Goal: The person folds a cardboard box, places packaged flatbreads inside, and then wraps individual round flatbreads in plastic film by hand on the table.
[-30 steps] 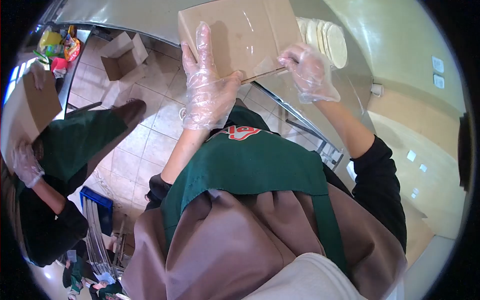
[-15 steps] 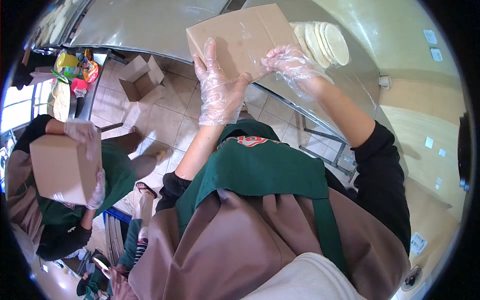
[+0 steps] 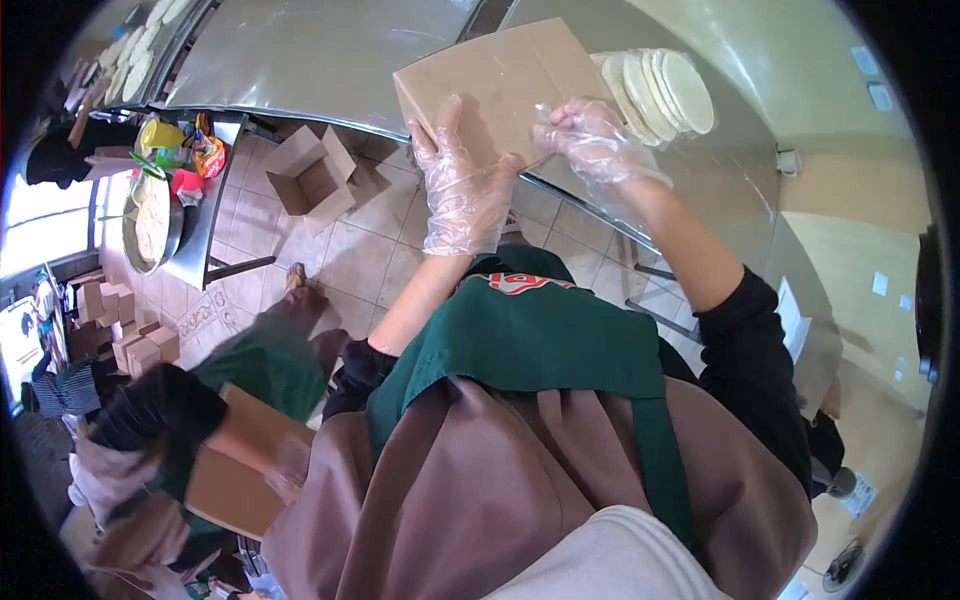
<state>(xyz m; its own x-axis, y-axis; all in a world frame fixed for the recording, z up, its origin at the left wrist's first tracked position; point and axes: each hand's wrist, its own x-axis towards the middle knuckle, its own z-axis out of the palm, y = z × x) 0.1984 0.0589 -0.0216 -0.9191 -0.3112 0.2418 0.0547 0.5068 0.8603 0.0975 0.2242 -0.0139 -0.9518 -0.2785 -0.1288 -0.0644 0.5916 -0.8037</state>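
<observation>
Co-worker's box (image 3: 228,490): shifted since the earlier frame, now well behind the left hand (image 3: 465,195).
Left hand: spread against the carton (image 3: 500,85).
Right hand (image 3: 598,148): fingertips bunched; cannot tell what they pinch.
Carton: just ahead of both hands.
Flat rounds (image 3: 685,92): just beyond the right hand.

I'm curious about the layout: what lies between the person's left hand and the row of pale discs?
The cardboard box and the gloved right hand, as the head view shows.

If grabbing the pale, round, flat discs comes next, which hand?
Right hand, probably: it is close beside the pale, round, flat discs. The left hand rests against the brown cardboard box, farther from them.
</observation>
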